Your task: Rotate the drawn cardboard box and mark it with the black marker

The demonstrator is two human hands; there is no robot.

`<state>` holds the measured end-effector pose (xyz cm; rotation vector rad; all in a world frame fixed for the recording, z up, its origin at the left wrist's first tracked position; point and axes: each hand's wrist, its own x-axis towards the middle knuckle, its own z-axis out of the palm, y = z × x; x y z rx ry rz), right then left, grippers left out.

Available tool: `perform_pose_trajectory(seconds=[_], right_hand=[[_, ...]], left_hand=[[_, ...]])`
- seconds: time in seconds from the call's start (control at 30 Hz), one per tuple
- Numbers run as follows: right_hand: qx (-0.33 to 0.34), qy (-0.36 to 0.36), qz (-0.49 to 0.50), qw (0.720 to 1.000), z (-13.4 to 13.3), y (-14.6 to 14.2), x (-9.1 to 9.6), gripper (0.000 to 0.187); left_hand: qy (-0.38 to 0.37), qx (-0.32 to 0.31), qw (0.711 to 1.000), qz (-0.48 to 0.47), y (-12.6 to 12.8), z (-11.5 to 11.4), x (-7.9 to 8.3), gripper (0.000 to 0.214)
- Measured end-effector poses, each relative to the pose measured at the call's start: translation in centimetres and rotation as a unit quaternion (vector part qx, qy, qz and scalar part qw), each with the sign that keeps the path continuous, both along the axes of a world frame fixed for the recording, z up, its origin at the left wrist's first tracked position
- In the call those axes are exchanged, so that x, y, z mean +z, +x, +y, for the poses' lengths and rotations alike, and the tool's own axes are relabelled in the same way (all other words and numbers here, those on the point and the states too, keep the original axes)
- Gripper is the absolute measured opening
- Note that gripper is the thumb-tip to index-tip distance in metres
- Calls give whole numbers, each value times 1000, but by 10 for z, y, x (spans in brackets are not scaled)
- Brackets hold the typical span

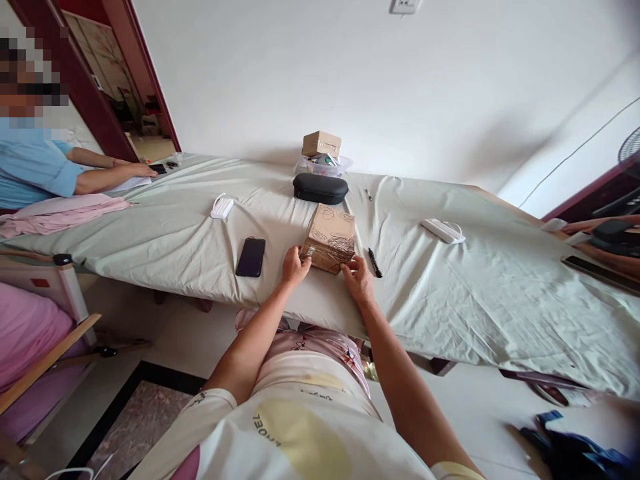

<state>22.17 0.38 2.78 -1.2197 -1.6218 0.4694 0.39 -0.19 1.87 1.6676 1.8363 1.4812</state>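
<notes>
A small cardboard box (333, 227) with dark scribbled line drawings rests on the cloth-covered table in front of me. My left hand (295, 268) grips its near left corner, thumb against the front side. At the near right corner, my right hand (358, 279) pinches the box with bent fingers. Just right of that hand lies a black marker pen (375, 263). A dark smartphone (251, 257) lies flat to the left of my left hand. Behind the box sits a black zip case (321, 189).
A clear plastic tub (345, 165) with a second cardboard box (321, 143) on top stands by the wall. White corded blocks (223, 207) lie left and right on the greenish tablecloth (480, 287). Another person in a blue sleeve (35, 163) sits at the left end, hands on the table.
</notes>
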Motion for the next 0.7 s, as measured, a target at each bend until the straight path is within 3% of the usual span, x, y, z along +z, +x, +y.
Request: perform_pose_trajectory(seconds=[0.13,0.47,0.7], right_hand=[[15,-48,-66,997,4,1,-2,35],[66,-27,-86,994,0,-1,0,48],[65,-12,-179,982,2,0,-3,51]], left_hand=[[-33,-2,999,1,1,-3,4,36],[-10,-13,996,-85,-6,-12,11,39],[17,-31,995,-88,-4,-13,11,52]])
